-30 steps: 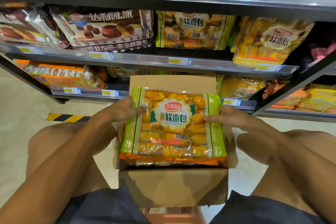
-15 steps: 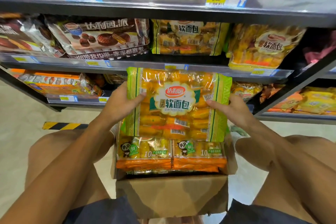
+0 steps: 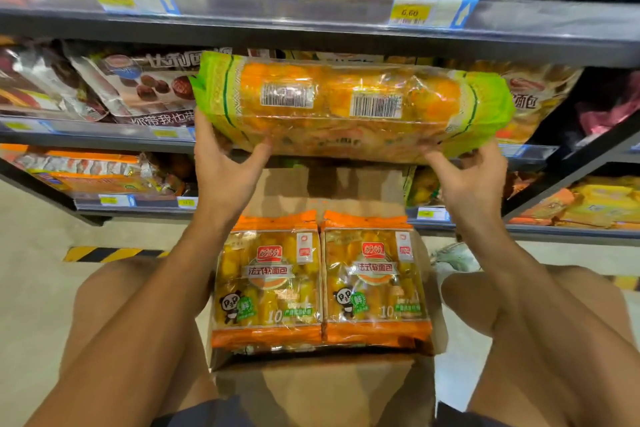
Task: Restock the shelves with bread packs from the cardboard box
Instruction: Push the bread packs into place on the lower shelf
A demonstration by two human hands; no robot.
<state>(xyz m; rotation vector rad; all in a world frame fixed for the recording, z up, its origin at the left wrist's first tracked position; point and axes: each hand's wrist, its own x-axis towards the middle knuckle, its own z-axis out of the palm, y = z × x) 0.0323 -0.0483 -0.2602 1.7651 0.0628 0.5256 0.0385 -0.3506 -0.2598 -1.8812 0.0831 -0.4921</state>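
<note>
Green-edged and see-through, one bread pack [image 3: 349,107] is up in the air in front of the middle shelf [image 3: 104,135], lying on its side with two barcode stickers facing the camera. Both hands are on it: the left hand [image 3: 225,170] grips the lower left corner, thumb on the near face and fingers tucked behind, while the right hand [image 3: 467,173] clamps the lower right corner the same way. Two hands, one pack, held level just under the upper shelf rail [image 3: 311,10].

Down below, between the two bare knees, sits one cardboard box [image 3: 322,385] with its flaps open. Inside it, two orange packs [image 3: 322,281] lie flat side by side, touching along the middle, each with a panda printed at the lower left. What lies under them cannot be told.

On the upper rail, two yellow price tags, the right one [image 3: 410,12] reading 6.60, the left one blurred. On the middle shelf behind the lifted pack, a brown pack [image 3: 145,87] of chocolate cakes shows at the left and another yellow bread pack [image 3: 540,97] peeks out at the right. Lower left, orange snack packs [image 3: 90,170] fill the bottom shelf. A black-and-yellow striped strip [image 3: 110,253] runs along the floor.
</note>
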